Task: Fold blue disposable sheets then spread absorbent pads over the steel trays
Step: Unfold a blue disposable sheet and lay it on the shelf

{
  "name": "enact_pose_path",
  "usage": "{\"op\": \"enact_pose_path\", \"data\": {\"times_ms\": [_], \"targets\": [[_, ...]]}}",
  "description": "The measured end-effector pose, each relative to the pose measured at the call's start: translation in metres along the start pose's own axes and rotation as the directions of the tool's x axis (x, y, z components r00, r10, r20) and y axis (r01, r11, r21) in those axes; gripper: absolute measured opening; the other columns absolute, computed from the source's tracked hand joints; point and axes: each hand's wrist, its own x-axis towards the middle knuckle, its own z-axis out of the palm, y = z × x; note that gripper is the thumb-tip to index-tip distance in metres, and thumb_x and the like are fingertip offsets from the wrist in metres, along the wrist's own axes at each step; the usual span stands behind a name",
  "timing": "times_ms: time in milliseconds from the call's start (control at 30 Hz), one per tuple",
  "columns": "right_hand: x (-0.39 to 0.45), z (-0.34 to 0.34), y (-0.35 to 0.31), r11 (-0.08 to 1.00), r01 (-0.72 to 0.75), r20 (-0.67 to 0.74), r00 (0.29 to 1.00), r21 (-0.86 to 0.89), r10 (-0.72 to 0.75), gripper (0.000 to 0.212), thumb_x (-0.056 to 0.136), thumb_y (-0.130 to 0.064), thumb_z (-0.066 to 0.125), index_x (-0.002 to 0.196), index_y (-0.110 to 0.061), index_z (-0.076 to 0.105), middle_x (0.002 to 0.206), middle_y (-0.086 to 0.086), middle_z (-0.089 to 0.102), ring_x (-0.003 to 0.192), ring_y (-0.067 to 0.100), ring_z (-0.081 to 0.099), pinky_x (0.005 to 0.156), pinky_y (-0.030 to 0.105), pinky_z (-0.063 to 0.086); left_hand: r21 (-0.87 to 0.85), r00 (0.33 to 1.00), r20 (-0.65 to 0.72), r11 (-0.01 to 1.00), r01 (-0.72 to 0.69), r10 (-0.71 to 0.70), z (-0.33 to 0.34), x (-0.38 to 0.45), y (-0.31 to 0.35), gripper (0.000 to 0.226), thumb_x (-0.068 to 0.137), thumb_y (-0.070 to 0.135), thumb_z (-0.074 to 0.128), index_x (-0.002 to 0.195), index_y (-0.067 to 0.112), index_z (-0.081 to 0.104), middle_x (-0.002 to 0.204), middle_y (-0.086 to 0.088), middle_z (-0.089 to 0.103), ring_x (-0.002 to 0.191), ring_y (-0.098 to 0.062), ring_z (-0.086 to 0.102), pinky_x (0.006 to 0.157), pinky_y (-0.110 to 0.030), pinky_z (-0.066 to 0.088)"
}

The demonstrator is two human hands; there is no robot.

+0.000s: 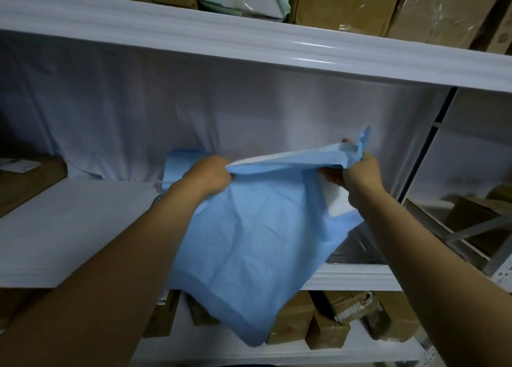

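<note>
A white metal shelf (83, 228) draped with thin white cloth spans the view beyond and below both hands. The blue disposable sheet (249, 242), soft, creased and paper-like with a white underside, hangs between the 2 hands, its top edge stretched from one to the other and its lower corner drooping past the shelf's front lip. A steel tray (357, 249) shows under the right forearm. The left hand (210, 177) and right hand (357, 172) each grip the sheet's top edge, held apart.

No readable text — label on brown box (30, 182) at left too blurred
</note>
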Motion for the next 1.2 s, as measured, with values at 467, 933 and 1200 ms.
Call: {"op": "enact_pose_path", "data": {"times_ms": [467, 933, 1200], "targets": [[0.062, 0.050, 0.041, 0.953, 0.052, 0.197, 0.980, -0.298, 0.009, 0.029, 0.096, -0.019, 0.049, 0.118, -0.002, 0.058, 0.110, 0.028, 0.064, 0.075, 0.023, 0.062, 0.064, 0.034, 0.057, -0.224, 0.929, -0.356, 0.974, 0.021, -0.102, 0.013, 0.090, 0.008, 0.030, 0.092, 0.006, 0.045, 0.115, 0.008, 0.063, 0.124, -0.017, 0.062, 0.117, -0.031, 0.057, 0.091, -0.028, 0.041], [0.051, -0.003, 0.105, 0.227, 0.078, 0.092, 0.994, -0.971, 0.052, 0.034, 0.090, -0.017, 0.049, 0.124, -0.018, 0.049, 0.120, 0.014, 0.061, 0.111, 0.033, 0.058, 0.086, 0.038, 0.045, 0.182, 0.996, 0.074, 0.982, -0.054, 0.041, 0.106, 0.001, -0.022, 0.026, 0.086, 0.013, 0.054, 0.107, 0.016, 0.068, 0.112, -0.007, 0.066, 0.111, -0.027, 0.058, 0.090, -0.034, 0.047], [0.041, -0.019, 0.132, 0.195, -0.001, 0.034, 0.984, -0.981, 0.176, 0.036, 0.084, -0.012, 0.066, 0.119, -0.010, 0.056, 0.114, 0.012, 0.065, 0.105, 0.029, 0.063, 0.090, 0.034, 0.051, 0.302, 0.801, 0.599, 0.929, -0.214, -0.010, 0.142, -0.022, -0.020, 0.063, 0.077, 0.044, 0.070, 0.130, 0.015, 0.052, 0.132, -0.008, 0.044, 0.123, -0.030, 0.041, 0.100, -0.040, 0.041]]}}
